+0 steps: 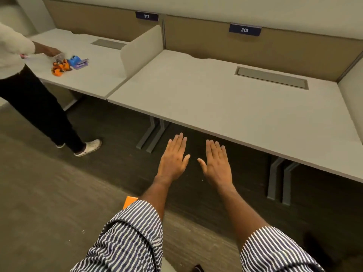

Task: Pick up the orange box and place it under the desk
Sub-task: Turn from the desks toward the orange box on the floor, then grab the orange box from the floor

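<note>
Fingers (181, 141) straight and spread flat, gripping nothing

Left hand (173, 158) and right hand (217, 162) side by side, palms down, just short of the table (216, 99) edge; orange box (130, 201) low on the carpet floor (49, 193), mostly hidden behind the striped left sleeve (129, 236), near the table front, not under it

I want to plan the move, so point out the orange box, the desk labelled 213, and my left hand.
orange box (131, 201): head view, the visible top corner beside the striped sleeve.
desk labelled 213 (206, 99): head view, bare middle of the top.
left hand (172, 160): head view, back of the hand.
</note>
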A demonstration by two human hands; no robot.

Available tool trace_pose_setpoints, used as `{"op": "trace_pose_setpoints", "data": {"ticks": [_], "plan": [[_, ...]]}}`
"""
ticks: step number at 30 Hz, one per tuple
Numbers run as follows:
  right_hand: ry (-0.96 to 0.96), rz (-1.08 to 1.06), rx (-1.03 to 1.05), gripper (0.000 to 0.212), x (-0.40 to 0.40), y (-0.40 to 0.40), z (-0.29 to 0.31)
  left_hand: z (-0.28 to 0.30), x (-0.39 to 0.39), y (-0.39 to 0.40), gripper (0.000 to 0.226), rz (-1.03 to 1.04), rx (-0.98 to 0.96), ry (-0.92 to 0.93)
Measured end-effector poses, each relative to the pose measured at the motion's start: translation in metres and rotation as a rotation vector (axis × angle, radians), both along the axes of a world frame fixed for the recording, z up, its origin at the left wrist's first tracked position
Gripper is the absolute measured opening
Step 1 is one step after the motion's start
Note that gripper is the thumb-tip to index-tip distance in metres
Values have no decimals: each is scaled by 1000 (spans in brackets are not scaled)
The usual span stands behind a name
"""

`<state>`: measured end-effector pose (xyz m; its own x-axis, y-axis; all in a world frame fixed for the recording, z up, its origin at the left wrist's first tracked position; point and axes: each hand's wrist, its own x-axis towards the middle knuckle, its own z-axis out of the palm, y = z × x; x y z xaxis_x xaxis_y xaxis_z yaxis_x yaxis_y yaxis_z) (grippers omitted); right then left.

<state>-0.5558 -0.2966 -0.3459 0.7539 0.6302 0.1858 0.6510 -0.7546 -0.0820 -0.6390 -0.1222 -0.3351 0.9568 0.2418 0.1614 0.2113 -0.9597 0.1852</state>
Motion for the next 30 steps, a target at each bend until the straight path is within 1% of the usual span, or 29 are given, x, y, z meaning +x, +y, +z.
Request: {"op": "trace_pose_setpoints", "data": {"ticks": [5, 10, 13, 22, 26, 30], "plan": [[103, 62, -83, 76, -39, 29, -39, -41, -55, 17, 68, 71, -128, 68], [194, 122, -112, 76, -90, 71, -69, -75, -117, 51, 67, 136, -202, 131], [228, 146, -121, 75, -119, 100, -85, -89, -149, 86, 67, 167, -234, 157], [319, 177, -149, 77, -192, 197, -121, -135, -242, 204, 69, 269, -407, 225], [350, 151, -136, 74, -203, 241, -155, -174, -260, 254, 70, 307, -448, 253], [381, 166, -134, 72, -205, 271, -216, -237, -267, 289, 71, 366, -471, 296]]}}
